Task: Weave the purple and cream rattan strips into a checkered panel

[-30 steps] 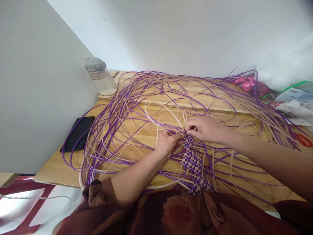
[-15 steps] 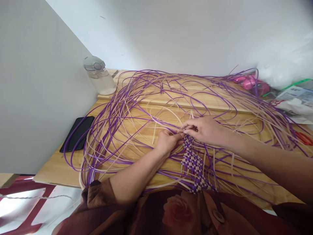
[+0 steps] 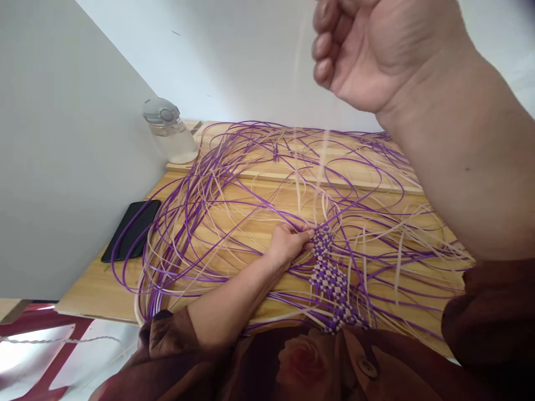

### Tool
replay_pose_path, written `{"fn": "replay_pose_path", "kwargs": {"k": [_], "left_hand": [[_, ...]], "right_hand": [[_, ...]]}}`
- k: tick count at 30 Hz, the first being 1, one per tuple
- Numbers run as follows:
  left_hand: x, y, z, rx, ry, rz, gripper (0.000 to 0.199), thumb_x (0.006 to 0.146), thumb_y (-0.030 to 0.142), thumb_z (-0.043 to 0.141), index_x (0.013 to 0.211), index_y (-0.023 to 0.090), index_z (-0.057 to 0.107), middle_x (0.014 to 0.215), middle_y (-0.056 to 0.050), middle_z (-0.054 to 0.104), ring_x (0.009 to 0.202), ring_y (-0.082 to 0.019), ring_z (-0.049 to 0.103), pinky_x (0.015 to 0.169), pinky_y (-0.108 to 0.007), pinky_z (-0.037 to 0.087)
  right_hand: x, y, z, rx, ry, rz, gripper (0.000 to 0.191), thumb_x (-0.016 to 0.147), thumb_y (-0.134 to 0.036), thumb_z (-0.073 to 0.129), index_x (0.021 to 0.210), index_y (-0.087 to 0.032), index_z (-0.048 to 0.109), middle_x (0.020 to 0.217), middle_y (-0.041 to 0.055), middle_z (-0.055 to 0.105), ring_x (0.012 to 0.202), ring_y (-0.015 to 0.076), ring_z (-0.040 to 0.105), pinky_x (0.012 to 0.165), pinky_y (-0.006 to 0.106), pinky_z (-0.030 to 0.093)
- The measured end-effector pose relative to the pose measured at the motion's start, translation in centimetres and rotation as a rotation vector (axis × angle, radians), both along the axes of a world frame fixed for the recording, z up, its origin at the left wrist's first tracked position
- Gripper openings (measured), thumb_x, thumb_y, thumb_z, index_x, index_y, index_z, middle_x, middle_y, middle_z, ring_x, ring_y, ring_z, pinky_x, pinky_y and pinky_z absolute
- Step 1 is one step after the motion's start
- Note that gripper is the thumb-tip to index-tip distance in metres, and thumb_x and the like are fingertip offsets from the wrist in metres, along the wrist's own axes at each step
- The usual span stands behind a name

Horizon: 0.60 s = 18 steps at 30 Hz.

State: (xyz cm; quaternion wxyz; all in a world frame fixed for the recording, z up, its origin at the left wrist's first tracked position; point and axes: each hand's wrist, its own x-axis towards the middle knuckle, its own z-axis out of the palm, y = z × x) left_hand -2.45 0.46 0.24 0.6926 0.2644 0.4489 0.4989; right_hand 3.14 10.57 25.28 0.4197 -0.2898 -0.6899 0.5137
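Note:
A narrow woven piece point(image 3: 329, 278) in purple and beige checks runs from my shirt front up to the middle of the table, long loose strands fanning out on both sides. My left hand point(image 3: 291, 242) pinches the purple strands at the upper left edge of the weave. Raised high at the top right, close to the camera, is my right hand point(image 3: 359, 50), its fingers curled and partly cut off by the frame edge. Pale blurred strands stretch up from the weave toward it; what its fingertips hold is out of view.
A bundle of purple and beige strands point(image 3: 200, 189) loops across the left side of the wooden table point(image 3: 92, 289). A black phone point(image 3: 131, 231) lies at the left, and a clear bottle point(image 3: 171, 133) with a grey lid stands behind it.
My right hand has risen from the top of the weave to the upper right, with pale strands now drawn upward. My left hand has stayed at the weave's edge.

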Motion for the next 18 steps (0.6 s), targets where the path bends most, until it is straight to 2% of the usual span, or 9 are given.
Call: {"fn": "replay_pose_path", "kwargs": {"k": [1, 2, 5, 7, 9, 11, 14, 16, 18], "left_hand": [[-0.1, 0.0, 0.1, -0.01, -0.007, -0.003, 0.017, 0.059, 0.021, 0.081, 0.065, 0.012, 0.067, 0.056, 0.001, 0.059, 0.046, -0.005, 0.052, 0.047, -0.016, 0.042], [-0.1, -0.1, 0.3, -0.018, -0.014, -0.007, 0.017, 0.06, 0.021, 0.081, 0.064, 0.012, 0.067, 0.054, 0.002, 0.058, 0.045, -0.005, 0.051, 0.046, -0.015, 0.041], [-0.2, -0.1, 0.5, -0.025, -0.027, 0.003, 0.02, 0.058, 0.021, 0.082, 0.06, 0.013, 0.064, 0.048, 0.004, 0.053, 0.042, -0.005, 0.047, 0.045, -0.016, 0.041], [-0.2, -0.1, 0.4, -0.021, -0.016, 0.005, 0.024, 0.054, 0.022, 0.085, 0.059, 0.013, 0.063, 0.047, 0.005, 0.05, 0.041, -0.004, 0.045, 0.045, -0.017, 0.041], [-0.2, 0.0, 0.3, -0.018, -0.007, 0.003, 0.026, 0.052, 0.024, 0.087, 0.059, 0.012, 0.064, 0.048, 0.005, 0.051, 0.042, -0.003, 0.044, 0.046, -0.017, 0.042], [-0.2, 0.1, 0.1, -0.016, -0.015, 0.002, 0.024, 0.053, 0.023, 0.086, 0.062, 0.012, 0.066, 0.052, 0.004, 0.054, 0.044, -0.004, 0.046, 0.046, -0.017, 0.043], [-0.1, 0.2, -0.2, -0.009, -0.042, 0.007, 0.021, 0.054, 0.021, 0.084, 0.066, 0.013, 0.068, 0.056, 0.003, 0.058, 0.046, -0.004, 0.048, 0.048, -0.017, 0.045], [-0.1, 0.2, -0.3, 0.004, -0.055, 0.002, 0.021, 0.054, 0.021, 0.084, 0.065, 0.012, 0.068, 0.057, 0.003, 0.057, 0.047, -0.004, 0.049, 0.049, -0.017, 0.046], [-0.1, 0.1, -0.3, 0.019, -0.066, -0.001, 0.022, 0.054, 0.022, 0.085, 0.065, 0.012, 0.068, 0.059, 0.002, 0.059, 0.049, -0.005, 0.051, 0.052, -0.018, 0.048]], "right_hand": [[0.2, 0.1, -0.5, 0.019, -0.085, 0.068, 0.025, 0.093, -0.017, 0.043, 0.076, -0.015, 0.06, 0.064, -0.0071, 0.053, 0.057, 0.0021, 0.048, 0.057, 0.016, 0.035], [0.6, 0.0, -1.7, 0.024, -0.265, 0.151, 0.02, 0.09, -0.022, 0.05, 0.078, -0.016, 0.065, 0.067, -0.0061, 0.057, 0.059, 0.004, 0.049, 0.056, 0.017, 0.037], [2.2, -1.1, -7.6, 0.102, -1.003, 0.474, 0.01, 0.076, -0.028, 0.07, 0.078, -0.019, 0.071, 0.068, -0.0023, 0.066, 0.061, 0.01, 0.056, 0.058, 0.023, 0.041], [3.2, -2.3, -11.1, 0.227, -1.325, 0.493, 0.007, 0.073, -0.022, 0.069, 0.078, -0.019, 0.073, 0.067, -0.0007, 0.067, 0.06, 0.0118, 0.057, 0.056, 0.024, 0.039], [4.0, -3.2, -13.1, 0.341, -1.461, 0.422, 0.011, 0.074, -0.018, 0.063, 0.08, -0.019, 0.073, 0.069, 0.0006, 0.069, 0.06, 0.0122, 0.057, 0.056, 0.025, 0.037], [4.3, -3.6, -13.8, 0.445, -1.488, 0.354, 0.014, 0.075, -0.019, 0.06, 0.082, -0.019, 0.072, 0.072, 0.0018, 0.07, 0.062, 0.013, 0.058, 0.055, 0.025, 0.035], [4.3, -3.3, -13.7, 0.531, -1.515, 0.35, 0.013, 0.075, -0.029, 0.061, 0.078, -0.02, 0.07, 0.072, 0.0028, 0.069, 0.061, 0.0145, 0.056, 0.053, 0.027, 0.032], [3.8, -2.6, -13.1, 0.514, -1.534, 0.415, 0.013, 0.075, -0.03, 0.062, 0.07, -0.019, 0.068, 0.067, 0.0023, 0.067, 0.059, 0.0142, 0.055, 0.052, 0.027, 0.031], [2.8, -1.7, -12.0, 0.431, -1.436, 0.465, 0.013, 0.077, -0.027, 0.061, 0.068, -0.019, 0.066, 0.062, 0.0013, 0.065, 0.056, 0.0128, 0.055, 0.052, 0.026, 0.034]]}}
